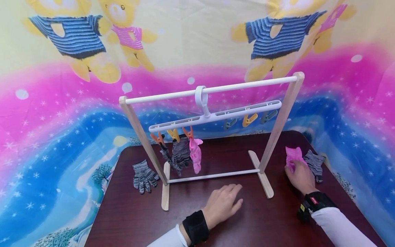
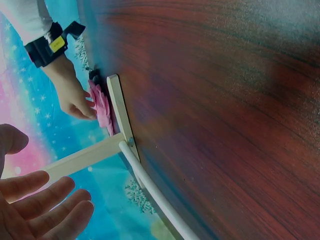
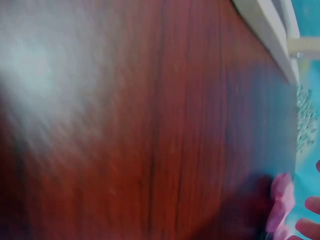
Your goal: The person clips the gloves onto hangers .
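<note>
At the table's right side my right hand (image 1: 300, 176) reaches over a pink glove (image 1: 294, 154), its fingertips at the fabric; in the right wrist view the fingers (image 3: 311, 227) look spread beside the glove (image 3: 281, 205). A grey striped glove (image 1: 314, 164) lies just right of it. My left hand (image 1: 223, 205) hovers or rests low in front of the rack, fingers extended and holding nothing. From the white hanger (image 1: 206, 118) hang dark striped gloves (image 1: 181, 151) and a pink glove (image 1: 195, 156), clipped by orange and yellow clothespins (image 1: 174, 134).
The wooden rack (image 1: 279, 125) stands mid-table, its white top bar (image 1: 247, 85) carrying the hanger. Clothespins (image 1: 249, 120) without fabric hang on the hanger's right half. Another grey striped glove (image 1: 145, 176) lies left of the rack. A patterned cloth (image 1: 197, 44) surrounds the dark table (image 1: 129, 219).
</note>
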Demonstrator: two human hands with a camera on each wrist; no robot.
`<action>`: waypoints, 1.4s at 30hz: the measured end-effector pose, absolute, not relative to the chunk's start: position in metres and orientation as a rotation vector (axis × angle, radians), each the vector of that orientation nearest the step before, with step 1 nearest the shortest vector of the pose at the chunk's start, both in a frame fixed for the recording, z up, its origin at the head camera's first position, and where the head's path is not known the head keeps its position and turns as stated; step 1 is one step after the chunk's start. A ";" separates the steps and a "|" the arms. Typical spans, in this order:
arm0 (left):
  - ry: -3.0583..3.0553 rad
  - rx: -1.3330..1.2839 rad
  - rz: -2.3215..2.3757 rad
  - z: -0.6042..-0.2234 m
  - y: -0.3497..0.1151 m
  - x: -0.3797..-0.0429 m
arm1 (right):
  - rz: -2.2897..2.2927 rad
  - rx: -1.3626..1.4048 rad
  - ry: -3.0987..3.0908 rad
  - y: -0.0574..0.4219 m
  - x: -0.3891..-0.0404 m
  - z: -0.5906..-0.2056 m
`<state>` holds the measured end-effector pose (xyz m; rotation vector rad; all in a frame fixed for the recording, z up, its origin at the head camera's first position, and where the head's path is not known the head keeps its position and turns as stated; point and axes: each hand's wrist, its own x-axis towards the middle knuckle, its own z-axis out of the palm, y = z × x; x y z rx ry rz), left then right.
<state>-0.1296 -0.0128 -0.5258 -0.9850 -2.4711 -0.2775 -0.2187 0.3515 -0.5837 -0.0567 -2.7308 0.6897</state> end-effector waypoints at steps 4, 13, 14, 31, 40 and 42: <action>-2.492 -0.994 -0.270 -0.527 -0.011 -0.128 | 0.700 -0.100 -2.758 0.357 -0.227 -0.584; -2.500 -1.005 -0.258 -0.529 -0.009 -0.126 | 0.656 -0.204 -2.837 0.368 -0.239 -0.587; -2.499 -1.004 -0.257 -0.528 -0.009 -0.126 | 0.652 -0.211 -2.849 0.368 -0.240 -0.587; -2.511 -1.007 -0.281 -0.529 -0.009 -0.125 | 0.608 -0.206 -2.834 0.354 -0.232 -0.589; -2.533 -1.008 -0.288 -0.529 -0.010 -0.125 | 0.549 -0.212 -2.832 0.347 -0.227 -0.592; -2.543 -1.005 -0.287 -0.529 -0.010 -0.124 | 0.539 -0.212 -2.848 0.347 -0.226 -0.593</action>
